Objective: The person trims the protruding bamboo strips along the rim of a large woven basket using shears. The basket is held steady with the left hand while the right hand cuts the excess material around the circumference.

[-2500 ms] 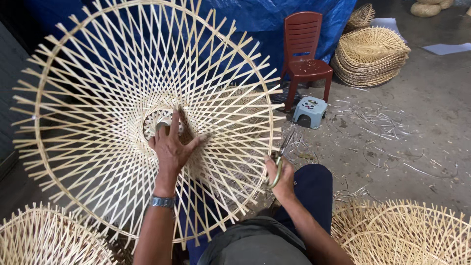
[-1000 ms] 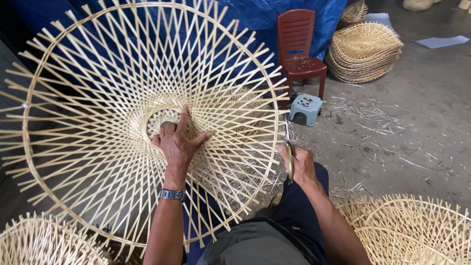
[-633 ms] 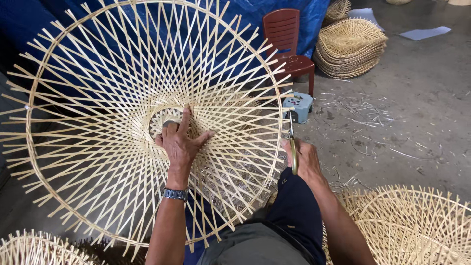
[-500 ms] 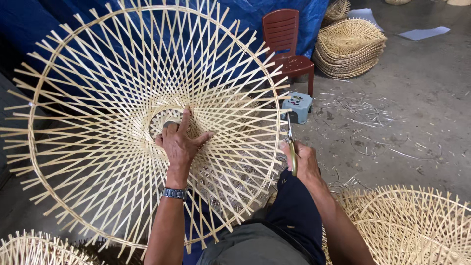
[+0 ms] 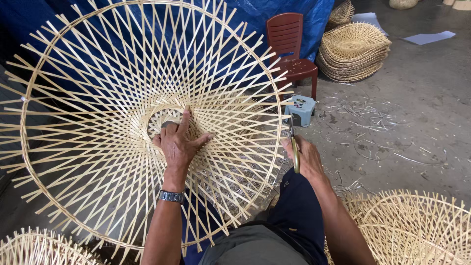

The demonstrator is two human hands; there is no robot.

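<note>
A large round bamboo lattice frame, woven of pale crossed strips inside a hoop rim, is shown tilted upright over the person's lap, filling the left and centre of the view. The left hand is pressed flat against the strips just beside the small inner ring at the hub, fingers spread, so no closed grip is formed; a metal wristwatch is worn below it. The right hand is seen at the frame's right rim, its grip closed around a pair of snips with yellowish handles, blades pointing up. No printed package or sign can be made out; a flat pale sheet lies on the floor near the upper right corner, and a small light-blue stool bearing small items stands behind the rim. Compared with the frame half a second earlier, the left hand is unmoved at the hub, while the right hand remains at the rim, shifted only slightly. The floor is grey concrete, littered with thin trimmings. A red plastic chair stands before a blue tarpaulin, with a stack of finished woven baskets beside it. Further lattice frames are seen at the lower right and lower left corners.
</note>
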